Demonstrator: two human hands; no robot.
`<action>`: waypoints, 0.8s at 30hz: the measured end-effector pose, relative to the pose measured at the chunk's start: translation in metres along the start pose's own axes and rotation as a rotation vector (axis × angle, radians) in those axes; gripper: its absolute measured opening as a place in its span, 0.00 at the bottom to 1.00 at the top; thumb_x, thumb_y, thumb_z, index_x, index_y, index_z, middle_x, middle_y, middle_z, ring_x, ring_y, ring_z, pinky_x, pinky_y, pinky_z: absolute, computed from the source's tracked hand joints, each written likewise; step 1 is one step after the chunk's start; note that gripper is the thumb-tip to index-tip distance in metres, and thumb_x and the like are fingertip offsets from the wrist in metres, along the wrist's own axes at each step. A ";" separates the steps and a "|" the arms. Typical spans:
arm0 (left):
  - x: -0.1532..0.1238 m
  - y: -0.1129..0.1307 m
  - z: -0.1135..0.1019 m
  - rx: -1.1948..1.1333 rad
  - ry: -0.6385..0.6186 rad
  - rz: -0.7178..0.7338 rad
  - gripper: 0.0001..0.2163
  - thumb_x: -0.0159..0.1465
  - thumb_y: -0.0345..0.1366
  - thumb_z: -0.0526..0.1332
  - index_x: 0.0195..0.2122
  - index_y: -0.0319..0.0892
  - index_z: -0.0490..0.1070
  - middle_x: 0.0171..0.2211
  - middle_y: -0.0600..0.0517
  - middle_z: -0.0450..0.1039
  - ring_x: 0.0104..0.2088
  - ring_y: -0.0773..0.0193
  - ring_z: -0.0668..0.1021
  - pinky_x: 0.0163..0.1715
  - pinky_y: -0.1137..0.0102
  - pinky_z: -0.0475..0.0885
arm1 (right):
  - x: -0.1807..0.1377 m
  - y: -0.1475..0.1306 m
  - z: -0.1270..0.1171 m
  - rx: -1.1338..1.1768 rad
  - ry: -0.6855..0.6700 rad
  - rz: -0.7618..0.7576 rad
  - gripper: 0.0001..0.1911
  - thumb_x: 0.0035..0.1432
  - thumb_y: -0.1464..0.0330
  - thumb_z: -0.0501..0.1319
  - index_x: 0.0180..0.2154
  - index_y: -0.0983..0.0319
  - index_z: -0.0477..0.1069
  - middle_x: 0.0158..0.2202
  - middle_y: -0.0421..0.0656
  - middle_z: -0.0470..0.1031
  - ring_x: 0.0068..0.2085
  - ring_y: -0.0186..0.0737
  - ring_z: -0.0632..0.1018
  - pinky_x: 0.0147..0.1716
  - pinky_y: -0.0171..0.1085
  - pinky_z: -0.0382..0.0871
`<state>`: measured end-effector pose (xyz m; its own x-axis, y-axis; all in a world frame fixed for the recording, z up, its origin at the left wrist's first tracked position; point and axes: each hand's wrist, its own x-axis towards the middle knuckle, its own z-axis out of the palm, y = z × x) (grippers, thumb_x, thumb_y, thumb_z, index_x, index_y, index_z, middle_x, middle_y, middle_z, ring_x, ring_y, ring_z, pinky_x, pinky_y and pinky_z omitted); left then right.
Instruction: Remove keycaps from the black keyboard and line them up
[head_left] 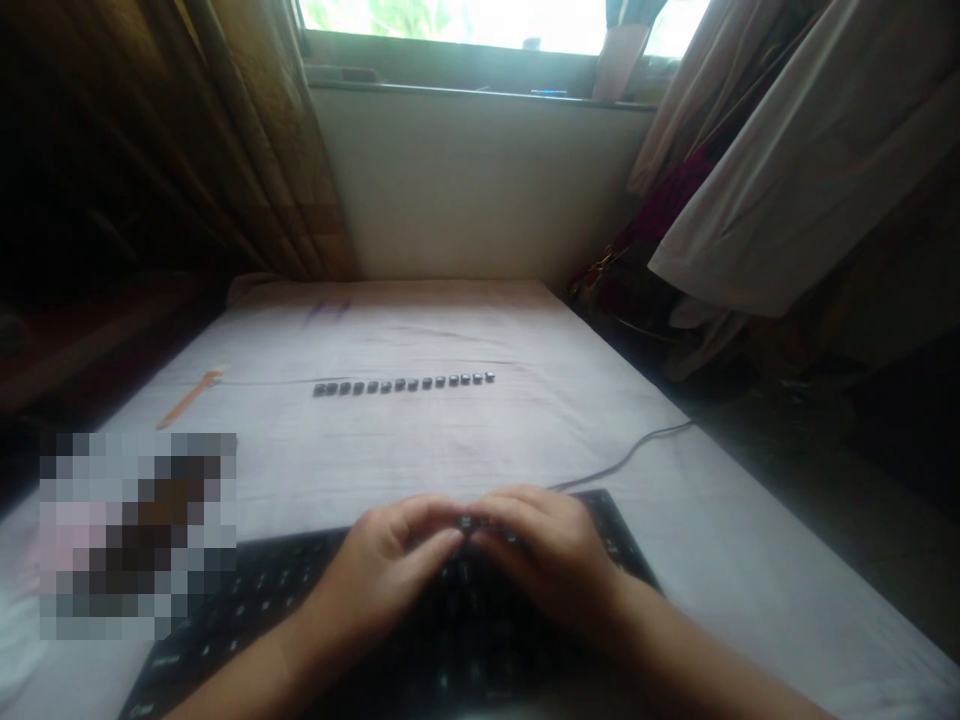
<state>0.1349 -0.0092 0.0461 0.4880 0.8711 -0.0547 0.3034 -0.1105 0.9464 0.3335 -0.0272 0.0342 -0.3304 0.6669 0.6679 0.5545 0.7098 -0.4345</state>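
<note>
Editor: Whose hands, and where?

Photographer: A person's left hand (pixel 394 560) and right hand (pixel 559 545) meet at the fingertips around a small dark key (pixel 466 522), toward the far side of a black keyboard (pixel 262 580). Whether either is clamped on the key, or the key sits in its slot, I cannot tell; the view is too soft.

Editor: Why two hands for something so small?

Photographer: Likely steadiness. Thumbs on the near side and forefingers on the far side bracket the piece from left and right.

Editor: And beyond the fingers?

Photographer: A cable (pixel 622 465) runs from behind the right hand to the right edge of the pale sheet (pixel 420 450), out of the fingers' way. Farther off, a row of small dark pieces (pixel 412 384), apparently keycaps, stretches left to right, presumably lined up so none goes astray. An orange strip (pixel 187 400) lies at left, its purpose unclear. The far window (pixel 450 22) lends daylight.
</note>
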 end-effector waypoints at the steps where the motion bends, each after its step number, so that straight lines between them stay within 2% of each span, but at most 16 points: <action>1: 0.000 0.000 0.001 0.002 -0.003 0.005 0.11 0.62 0.36 0.61 0.45 0.46 0.78 0.40 0.52 0.82 0.40 0.60 0.81 0.46 0.66 0.74 | 0.000 0.000 0.000 -0.005 0.012 -0.005 0.07 0.61 0.70 0.59 0.41 0.61 0.73 0.34 0.43 0.81 0.33 0.37 0.81 0.34 0.33 0.76; 9: 0.000 -0.003 0.003 0.018 -0.003 0.034 0.11 0.63 0.36 0.61 0.46 0.48 0.77 0.41 0.53 0.81 0.42 0.60 0.81 0.47 0.65 0.74 | 0.002 -0.002 -0.002 -0.011 0.018 -0.012 0.05 0.60 0.72 0.60 0.38 0.61 0.73 0.31 0.43 0.80 0.31 0.37 0.81 0.31 0.33 0.75; 12: 0.000 -0.009 0.001 0.083 0.022 0.054 0.11 0.64 0.38 0.61 0.46 0.48 0.76 0.39 0.54 0.82 0.39 0.60 0.82 0.45 0.65 0.76 | 0.003 0.000 -0.004 0.002 0.011 0.013 0.04 0.59 0.72 0.61 0.37 0.61 0.73 0.31 0.43 0.80 0.30 0.37 0.80 0.31 0.33 0.75; 14: 0.000 -0.014 -0.002 0.194 0.067 0.110 0.10 0.64 0.39 0.60 0.45 0.48 0.75 0.38 0.53 0.82 0.37 0.60 0.82 0.42 0.65 0.77 | 0.006 0.003 -0.010 0.001 0.014 0.026 0.04 0.59 0.72 0.60 0.37 0.61 0.73 0.30 0.43 0.80 0.29 0.36 0.80 0.30 0.33 0.75; 17: 0.000 -0.022 -0.007 0.438 0.158 0.285 0.10 0.64 0.38 0.59 0.45 0.47 0.75 0.39 0.50 0.81 0.39 0.58 0.82 0.41 0.62 0.78 | 0.012 0.015 -0.023 -0.014 0.046 0.060 0.04 0.59 0.72 0.60 0.36 0.61 0.73 0.28 0.42 0.79 0.27 0.35 0.78 0.29 0.33 0.74; 21: 0.002 -0.030 -0.013 0.715 0.185 0.432 0.11 0.65 0.38 0.58 0.47 0.48 0.73 0.43 0.49 0.80 0.43 0.54 0.81 0.42 0.57 0.78 | 0.020 0.049 -0.040 0.014 -0.019 0.253 0.05 0.58 0.69 0.61 0.35 0.62 0.76 0.29 0.43 0.80 0.26 0.35 0.78 0.25 0.33 0.73; 24: 0.003 -0.036 -0.013 0.794 0.162 0.425 0.13 0.64 0.40 0.58 0.49 0.48 0.72 0.46 0.47 0.79 0.43 0.52 0.81 0.42 0.57 0.79 | 0.028 0.086 -0.045 0.013 -0.081 0.536 0.08 0.56 0.67 0.62 0.35 0.62 0.78 0.33 0.44 0.81 0.32 0.39 0.81 0.33 0.35 0.75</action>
<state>0.1147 0.0038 0.0159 0.5844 0.7319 0.3504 0.6275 -0.6814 0.3768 0.4060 0.0418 0.0424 -0.0619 0.9513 0.3020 0.6521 0.2676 -0.7093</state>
